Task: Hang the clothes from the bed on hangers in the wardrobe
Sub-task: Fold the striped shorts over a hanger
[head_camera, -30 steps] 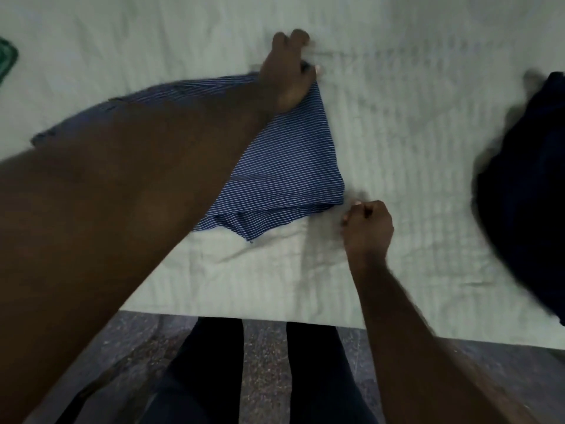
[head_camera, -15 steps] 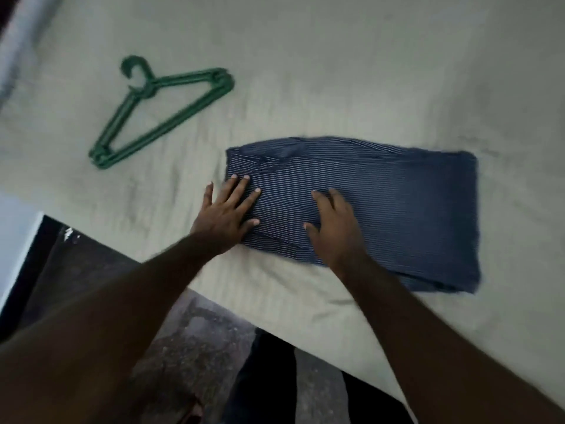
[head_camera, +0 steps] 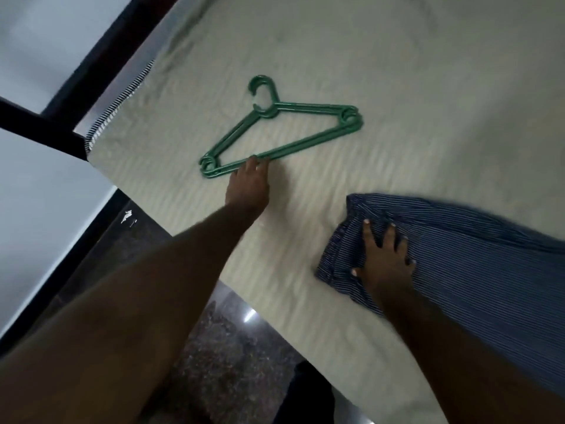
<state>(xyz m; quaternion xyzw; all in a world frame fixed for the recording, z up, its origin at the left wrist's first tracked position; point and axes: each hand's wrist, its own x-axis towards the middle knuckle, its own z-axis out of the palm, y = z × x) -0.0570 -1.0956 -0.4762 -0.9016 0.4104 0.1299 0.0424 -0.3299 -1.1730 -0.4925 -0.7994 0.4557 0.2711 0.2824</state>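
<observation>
Item: striped garment (head_camera: 477,258) and green hanger (head_camera: 282,133) on bed (head_camera: 428,96), with both hands.

The right hand (head_camera: 386,260) lay flat with fingers spread, pressing the folded striped garment by the bed's near edge, at the right. The left hand (head_camera: 249,186), fingers stretched and gripping nothing, touched the green hanger's lower bar with its tips. The hanger lay flat farther in, toward the bed's left corner, well apart from the garment.

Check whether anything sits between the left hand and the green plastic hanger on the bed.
Nothing visible does. The left hand touches the bottom bar of the green plastic hanger on the cream bed sheet. The folded blue striped garment, under the right hand, lies apart.
</observation>
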